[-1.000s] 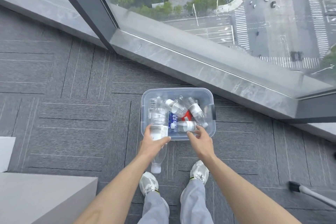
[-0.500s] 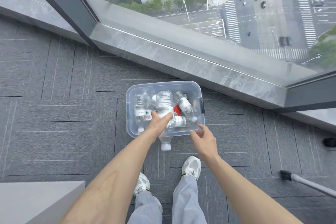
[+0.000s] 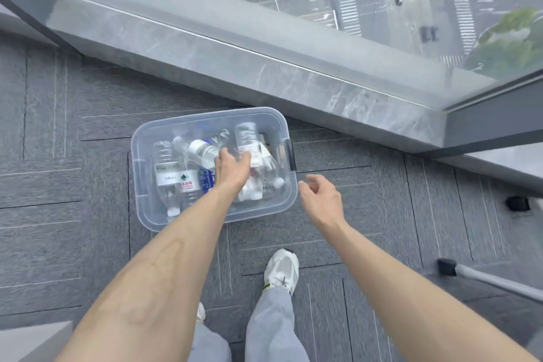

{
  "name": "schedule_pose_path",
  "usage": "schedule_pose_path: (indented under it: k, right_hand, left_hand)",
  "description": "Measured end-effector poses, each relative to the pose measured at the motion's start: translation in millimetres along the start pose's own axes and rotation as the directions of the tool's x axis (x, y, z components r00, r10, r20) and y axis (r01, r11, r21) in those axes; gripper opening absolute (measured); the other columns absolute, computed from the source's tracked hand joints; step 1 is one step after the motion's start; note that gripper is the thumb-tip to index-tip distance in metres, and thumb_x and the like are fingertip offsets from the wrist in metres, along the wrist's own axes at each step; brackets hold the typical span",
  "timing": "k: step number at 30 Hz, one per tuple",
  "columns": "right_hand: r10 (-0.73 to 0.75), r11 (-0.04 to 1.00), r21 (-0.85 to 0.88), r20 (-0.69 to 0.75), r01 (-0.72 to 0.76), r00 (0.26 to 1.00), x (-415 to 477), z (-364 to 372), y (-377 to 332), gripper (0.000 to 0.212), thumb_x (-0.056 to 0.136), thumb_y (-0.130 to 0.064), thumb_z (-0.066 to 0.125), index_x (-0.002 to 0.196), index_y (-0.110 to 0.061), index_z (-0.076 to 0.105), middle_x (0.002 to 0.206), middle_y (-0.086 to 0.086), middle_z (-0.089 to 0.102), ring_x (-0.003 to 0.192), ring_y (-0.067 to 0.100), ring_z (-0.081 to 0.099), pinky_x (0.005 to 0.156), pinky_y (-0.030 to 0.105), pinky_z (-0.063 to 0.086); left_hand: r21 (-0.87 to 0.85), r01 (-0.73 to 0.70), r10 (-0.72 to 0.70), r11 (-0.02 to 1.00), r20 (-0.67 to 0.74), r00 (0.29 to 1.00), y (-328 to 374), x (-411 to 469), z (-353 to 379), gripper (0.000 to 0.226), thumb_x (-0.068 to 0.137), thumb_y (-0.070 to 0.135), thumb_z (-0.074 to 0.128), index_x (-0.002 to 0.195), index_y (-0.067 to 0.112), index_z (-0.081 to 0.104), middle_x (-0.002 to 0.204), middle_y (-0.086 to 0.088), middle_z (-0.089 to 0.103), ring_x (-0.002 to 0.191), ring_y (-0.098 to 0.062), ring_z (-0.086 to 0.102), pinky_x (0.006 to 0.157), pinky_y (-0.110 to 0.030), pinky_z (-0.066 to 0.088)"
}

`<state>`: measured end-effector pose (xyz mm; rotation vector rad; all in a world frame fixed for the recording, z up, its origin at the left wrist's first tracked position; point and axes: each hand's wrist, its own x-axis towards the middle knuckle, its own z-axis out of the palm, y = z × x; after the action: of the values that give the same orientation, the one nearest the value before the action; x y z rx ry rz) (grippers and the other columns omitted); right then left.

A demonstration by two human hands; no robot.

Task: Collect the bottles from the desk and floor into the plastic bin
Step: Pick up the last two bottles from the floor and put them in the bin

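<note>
A clear plastic bin (image 3: 147,209) sits on the grey carpet by the window sill, with several clear water bottles lying in it. My left hand (image 3: 230,169) reaches into the bin and grips a clear bottle (image 3: 248,142) with a white label, held over the bin's right half. Two labelled bottles (image 3: 173,178) lie side by side at the bin's left. My right hand (image 3: 321,201) hovers just outside the bin's right front corner, fingers loosely apart, holding nothing.
A grey marble sill (image 3: 264,73) and a floor-to-ceiling window run behind the bin. A grey metal leg with a black foot (image 3: 448,266) lies at the right. A small black block (image 3: 518,203) sits further right. My white shoe (image 3: 282,270) stands near the bin.
My left hand carried its bottle from the bin's front edge further in, toward the right side. My right hand left the bin's front rim and drew back to the right.
</note>
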<state>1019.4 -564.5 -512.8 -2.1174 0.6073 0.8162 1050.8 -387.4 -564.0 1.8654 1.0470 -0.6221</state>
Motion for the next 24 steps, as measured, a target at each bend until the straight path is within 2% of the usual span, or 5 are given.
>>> schedule_pose_path:
  k: [3, 6, 13, 19, 24]
  right_hand:
    - [-0.008, 1.000, 0.024, 0.016, 0.008, 1.000, -20, -9, -12, 0.040, 0.098, -0.037, 0.049, 0.133, -0.020, 0.056, 0.123, -0.001, 0.065, 0.102, 0.012, 0.056, 0.090, 0.029, 0.041]
    - [0.036, 0.996, 0.078, 0.012, -0.037, 0.999, -54, -26, -32, 0.039, 0.098, -0.038, 0.048, 0.131, -0.020, 0.058, 0.126, 0.001, 0.065, 0.103, 0.014, 0.055, 0.090, 0.029, 0.040]
    - [0.083, 0.963, 0.256, -0.004, -0.080, 0.997, -162, -77, -90, 0.037, 0.100, -0.034, 0.047, 0.130, -0.016, 0.059, 0.126, 0.003, 0.064, 0.104, 0.014, 0.054, 0.090, 0.028, 0.039]
    - [0.134, 0.876, 0.477, -0.093, -0.074, 0.986, -259, -117, -118, 0.032, 0.098, -0.030, 0.051, 0.125, -0.015, 0.061, 0.120, 0.002, 0.066, 0.108, 0.018, 0.062, 0.092, 0.029, 0.046]
    - [0.174, 0.802, 0.597, -0.254, 0.013, 0.952, -346, -143, -120, 0.032, 0.098, -0.030, 0.054, 0.125, -0.016, 0.061, 0.119, 0.004, 0.068, 0.111, 0.020, 0.064, 0.094, 0.030, 0.047]
  left_hand:
    - [-0.014, -0.059, 0.058, 0.998, -0.073, 0.996, 4, -30, -21, 0.050, 0.096, 0.030, 0.046, 0.143, 0.017, 0.034, 0.145, -0.006, 0.043, 0.127, -0.025, 0.046, 0.101, -0.038, 0.037]
    - [-0.005, -0.005, 0.005, 1.000, -0.007, 1.000, 12, -77, -52, 0.044, 0.097, 0.032, 0.044, 0.139, 0.019, 0.038, 0.136, -0.005, 0.051, 0.116, -0.024, 0.053, 0.090, -0.031, 0.039]
    - [-0.051, 0.034, -0.021, 0.998, 0.229, 0.973, 55, -196, -119, 0.033, 0.095, 0.040, 0.045, 0.122, 0.021, 0.047, 0.131, -0.003, 0.054, 0.117, -0.023, 0.054, 0.101, -0.049, 0.046]
    - [-0.101, -0.062, 0.090, 0.993, 0.310, 0.946, 102, -293, -157, 0.023, 0.100, 0.031, 0.039, 0.114, 0.016, 0.050, 0.115, -0.002, 0.059, 0.104, -0.019, 0.058, 0.082, -0.038, 0.053]
    - [-0.073, -0.201, 0.213, 0.977, 0.410, 0.887, 111, -372, -183, 0.024, 0.100, 0.028, 0.038, 0.114, 0.013, 0.052, 0.116, -0.007, 0.061, 0.101, -0.021, 0.058, 0.080, -0.039, 0.051]
